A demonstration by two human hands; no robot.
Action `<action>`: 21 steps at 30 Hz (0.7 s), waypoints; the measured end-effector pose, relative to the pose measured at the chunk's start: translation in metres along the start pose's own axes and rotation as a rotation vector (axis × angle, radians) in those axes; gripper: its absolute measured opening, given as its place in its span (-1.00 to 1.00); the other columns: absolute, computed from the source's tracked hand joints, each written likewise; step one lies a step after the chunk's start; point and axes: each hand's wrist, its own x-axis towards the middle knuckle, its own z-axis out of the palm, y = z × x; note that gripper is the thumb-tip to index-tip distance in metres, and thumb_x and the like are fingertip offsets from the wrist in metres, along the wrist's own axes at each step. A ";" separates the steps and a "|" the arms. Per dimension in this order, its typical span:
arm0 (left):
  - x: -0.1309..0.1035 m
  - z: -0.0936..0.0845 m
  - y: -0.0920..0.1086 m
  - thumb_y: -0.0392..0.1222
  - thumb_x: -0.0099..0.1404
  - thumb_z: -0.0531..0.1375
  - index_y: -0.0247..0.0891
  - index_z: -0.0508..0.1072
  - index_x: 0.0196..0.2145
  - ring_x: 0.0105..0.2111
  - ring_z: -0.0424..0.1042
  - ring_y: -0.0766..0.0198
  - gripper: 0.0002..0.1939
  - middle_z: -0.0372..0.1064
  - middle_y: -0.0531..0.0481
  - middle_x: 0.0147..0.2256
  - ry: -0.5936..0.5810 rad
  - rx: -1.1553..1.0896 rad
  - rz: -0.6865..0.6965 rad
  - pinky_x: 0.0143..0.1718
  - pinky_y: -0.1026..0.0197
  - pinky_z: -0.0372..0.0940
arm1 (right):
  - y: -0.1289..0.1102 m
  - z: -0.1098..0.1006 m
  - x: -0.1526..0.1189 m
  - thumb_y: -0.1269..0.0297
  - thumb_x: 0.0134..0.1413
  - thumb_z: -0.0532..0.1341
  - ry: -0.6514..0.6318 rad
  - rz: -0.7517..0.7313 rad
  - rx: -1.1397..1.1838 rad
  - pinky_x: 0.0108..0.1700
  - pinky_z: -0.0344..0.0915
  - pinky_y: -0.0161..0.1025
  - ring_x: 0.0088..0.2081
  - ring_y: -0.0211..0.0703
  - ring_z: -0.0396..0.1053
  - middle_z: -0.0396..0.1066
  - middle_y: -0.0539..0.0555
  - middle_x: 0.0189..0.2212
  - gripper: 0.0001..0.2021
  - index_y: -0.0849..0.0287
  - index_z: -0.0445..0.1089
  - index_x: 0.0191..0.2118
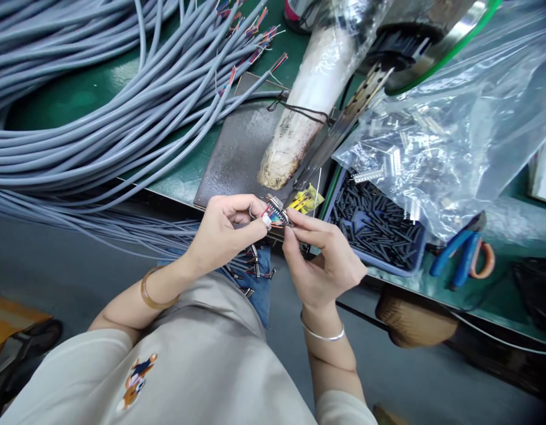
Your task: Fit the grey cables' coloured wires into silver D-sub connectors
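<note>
A small metal connector (pixel 277 208) with thin coloured wires (pixel 275 221) is held between both hands at the table's front edge. My left hand (pixel 231 230) is closed, thumb and fingers pinching the wire side of the connector, where a white piece (pixel 267 220) shows by the thumb tip. My right hand (pixel 323 254) is closed too, its thumb and index finger gripping the connector's right end. Just beyond the fingers lies a yellow piece (pixel 306 200). A long metal tool tip reaches down close behind the connector.
Bundles of grey cables (pixel 100 136) cover the left. A dark plate (pixel 232 153) lies under a white wrapped roll (pixel 308 100). Right: a blue tray of black tubes (pixel 374 221), a plastic bag of connectors (pixel 432 147), blue-handled pliers (pixel 458 254). More wired connectors (pixel 255 262) hang over the lap.
</note>
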 end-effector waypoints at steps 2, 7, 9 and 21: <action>0.000 0.001 -0.001 -0.27 0.14 0.26 -0.32 0.40 -0.56 -0.47 0.28 0.41 -0.84 0.39 0.00 -0.48 0.012 0.018 0.024 -0.46 0.37 0.22 | 0.000 0.000 0.000 0.54 0.10 0.36 -0.004 -0.008 -0.007 -0.19 0.56 -0.27 -0.21 -0.19 0.63 0.65 0.02 -0.13 -0.80 0.09 0.44 -0.24; 0.001 0.003 -0.004 -0.27 0.14 0.24 -0.31 0.38 -0.55 -0.46 0.30 0.40 -0.85 0.38 0.02 -0.48 0.036 0.059 0.052 -0.45 0.37 0.21 | 0.003 0.000 0.001 0.56 0.08 0.39 -0.012 0.002 0.025 -0.15 0.56 -0.26 -0.19 -0.20 0.62 0.64 0.06 -0.13 -0.78 0.12 0.46 -0.22; 0.001 0.003 -0.005 -0.28 0.13 0.23 -0.30 0.38 -0.55 -0.46 0.30 0.40 -0.86 0.37 0.02 -0.48 0.046 0.079 0.057 -0.46 0.37 0.21 | 0.004 0.001 0.001 0.55 0.08 0.39 -0.015 0.007 0.025 -0.15 0.57 -0.25 -0.19 -0.19 0.62 0.64 0.06 -0.13 -0.78 0.12 0.46 -0.22; 0.005 0.003 -0.001 -0.30 0.10 0.26 -0.31 0.40 -0.56 -0.43 0.35 0.39 -0.87 0.44 -0.01 -0.44 0.034 0.020 0.069 -0.40 0.37 0.28 | -0.001 0.000 0.007 0.52 0.06 0.41 0.003 -0.106 -0.115 -0.15 0.58 -0.30 -0.20 -0.18 0.64 0.65 0.05 -0.11 -0.79 0.11 0.47 -0.22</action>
